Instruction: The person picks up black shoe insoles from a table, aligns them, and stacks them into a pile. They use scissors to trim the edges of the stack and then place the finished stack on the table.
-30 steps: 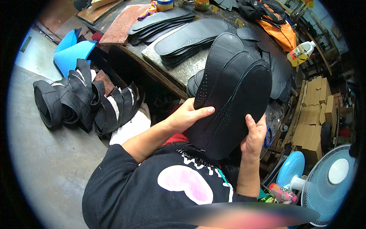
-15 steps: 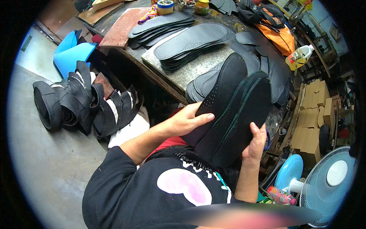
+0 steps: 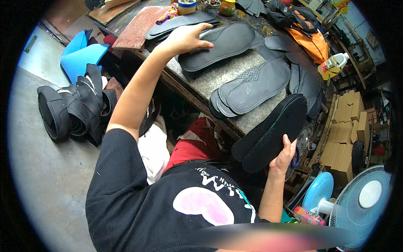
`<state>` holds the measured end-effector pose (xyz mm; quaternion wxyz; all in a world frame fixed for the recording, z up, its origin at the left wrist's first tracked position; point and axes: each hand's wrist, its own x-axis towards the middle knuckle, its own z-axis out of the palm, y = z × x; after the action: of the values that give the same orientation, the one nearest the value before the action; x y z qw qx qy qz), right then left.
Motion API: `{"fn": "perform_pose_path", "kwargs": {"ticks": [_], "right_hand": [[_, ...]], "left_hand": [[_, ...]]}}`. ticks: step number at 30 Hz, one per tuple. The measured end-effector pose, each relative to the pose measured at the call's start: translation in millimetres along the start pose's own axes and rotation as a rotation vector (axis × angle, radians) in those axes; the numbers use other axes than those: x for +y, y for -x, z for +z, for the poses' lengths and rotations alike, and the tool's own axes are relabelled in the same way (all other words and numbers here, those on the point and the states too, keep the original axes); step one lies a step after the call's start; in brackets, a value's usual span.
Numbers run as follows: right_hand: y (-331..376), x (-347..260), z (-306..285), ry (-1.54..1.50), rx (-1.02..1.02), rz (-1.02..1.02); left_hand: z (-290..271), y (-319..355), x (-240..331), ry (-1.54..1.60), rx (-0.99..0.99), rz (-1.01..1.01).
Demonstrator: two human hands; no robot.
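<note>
Black shoe insoles (image 3: 273,134), a small bundle with dark fuzzy faces outward, are gripped at their right edge by my right hand (image 3: 283,156). The bundle is tilted near the table's front right. My left hand (image 3: 187,40) is stretched forward, thumb and fingers apart, over the left end of a stack of black insoles (image 3: 235,44); its thumb appears to rest on the top one. To the right of that stack, several loose dark grey insoles (image 3: 258,86) overlap on a speckled stone slab (image 3: 201,82). Another insole pile (image 3: 182,23) lies behind my left hand.
More black pieces (image 3: 305,80) cover the table's right side. Jars (image 3: 187,6), a reddish board (image 3: 140,29) and an orange-black bag (image 3: 308,40) stand farther back. Left on the floor are black rolled parts (image 3: 71,111) and blue sheets (image 3: 84,59). A fan (image 3: 363,201) is close on the right.
My left hand has let go of the insoles and moved forward left to the stack. Fewer insoles are in my right hand; one now lies on the loose pile on the slab.
</note>
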<state>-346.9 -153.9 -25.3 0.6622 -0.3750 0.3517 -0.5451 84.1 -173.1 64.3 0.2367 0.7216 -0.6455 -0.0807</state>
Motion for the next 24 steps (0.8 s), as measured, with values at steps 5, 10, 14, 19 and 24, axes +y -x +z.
{"fn": "perform_pose_path", "kwargs": {"ticks": [5,10,14,19,24], "right_hand": [[-1.1,-0.1,1.8,0.066,0.028,-0.040],[-3.6,3.9,-8.7,0.076,0.032,-0.027],[-2.0,5.7,-5.4,0.020,0.027,-0.061],[6.7,-27.6,-0.3,0.083,0.157,-0.318],[14.2,-51.2,-19.0,0.148,0.011,-0.544]], "left_hand": [[34.5,-12.9,-10.4,-0.061,0.055,0.003],[38.1,-9.8,-4.6,-0.132,0.030,0.024],[33.9,4.3,34.5,-0.504,0.312,0.066],[47.7,62.0,127.8,0.293,0.437,0.628],[109.1,102.7,206.9,0.896,-0.047,0.637]]}}
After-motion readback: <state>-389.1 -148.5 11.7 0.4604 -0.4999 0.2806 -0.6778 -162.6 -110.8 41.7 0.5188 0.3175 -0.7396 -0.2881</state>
